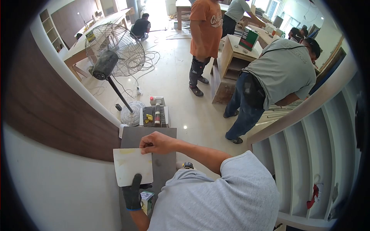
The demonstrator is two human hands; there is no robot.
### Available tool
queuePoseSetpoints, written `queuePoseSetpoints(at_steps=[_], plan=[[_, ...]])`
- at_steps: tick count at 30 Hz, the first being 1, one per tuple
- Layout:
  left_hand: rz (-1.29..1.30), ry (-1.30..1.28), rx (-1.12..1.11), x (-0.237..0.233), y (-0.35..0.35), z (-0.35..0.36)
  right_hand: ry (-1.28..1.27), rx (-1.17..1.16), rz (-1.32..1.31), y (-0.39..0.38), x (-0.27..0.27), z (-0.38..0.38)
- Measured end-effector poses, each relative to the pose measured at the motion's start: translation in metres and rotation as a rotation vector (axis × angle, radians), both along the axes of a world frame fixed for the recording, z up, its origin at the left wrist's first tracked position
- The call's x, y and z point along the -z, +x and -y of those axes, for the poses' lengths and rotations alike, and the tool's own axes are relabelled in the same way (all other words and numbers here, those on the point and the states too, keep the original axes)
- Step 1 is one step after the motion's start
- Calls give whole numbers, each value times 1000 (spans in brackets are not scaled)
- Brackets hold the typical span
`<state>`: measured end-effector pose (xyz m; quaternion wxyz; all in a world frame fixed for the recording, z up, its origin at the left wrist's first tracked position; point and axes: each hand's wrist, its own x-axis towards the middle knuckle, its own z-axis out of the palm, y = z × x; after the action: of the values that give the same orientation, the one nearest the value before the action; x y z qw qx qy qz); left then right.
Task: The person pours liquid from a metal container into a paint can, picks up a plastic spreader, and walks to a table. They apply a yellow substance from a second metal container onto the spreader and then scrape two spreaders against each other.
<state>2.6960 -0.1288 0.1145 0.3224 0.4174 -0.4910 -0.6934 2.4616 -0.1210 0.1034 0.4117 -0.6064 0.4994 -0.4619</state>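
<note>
A square white sheet (131,164) with faint yellowish stains is held over a dark grey panel (165,165) in front of me. My left hand (133,195), in a black glove with a blue cuff, grips the sheet's lower edge with the thumb lying on top; its other fingers are mostly hidden beneath. At the sheet's upper right corner, my bare right hand (157,143) is closed in a pinch. Beside the gloved wrist, a small green and white box (147,201) sits partly hidden by my body.
Past the panel stand a toolbox (165,120) and a large floor fan (115,54); cables (148,65) trail over the floor. A wooden cabinet (234,52) and several people are farther ahead. White shelving (304,165) curves along my right, a wall (65,184) along my left.
</note>
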Motion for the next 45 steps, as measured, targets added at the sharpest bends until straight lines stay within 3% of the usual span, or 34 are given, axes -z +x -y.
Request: queuePoseSetpoints(at_steps=[13,16,19,22,25,34,40,43,45], plan=[[-2,13,26,1,0,1,-32,213,-243,5,-6,2],[-2,15,29,1,1,0,29,175,-276,3,-3,6],[-1,16,25,0,-2,0,-110,35,-91,-3,-3,3],[1,18,22,0,-2,0,-79,-55,-22,-5,-1,3],[-6,20,25,2,2,0,160,4,-16,-3,-14,0],[-14,26,21,4,4,-1,-41,94,-198,5,-9,-1],[-19,30,28,6,4,0,-47,125,-278,5,-9,-1],[-17,30,33,6,3,-1,-196,148,-303,3,-1,2],[-19,31,35,7,4,-2,-108,119,-314,2,-5,2]])
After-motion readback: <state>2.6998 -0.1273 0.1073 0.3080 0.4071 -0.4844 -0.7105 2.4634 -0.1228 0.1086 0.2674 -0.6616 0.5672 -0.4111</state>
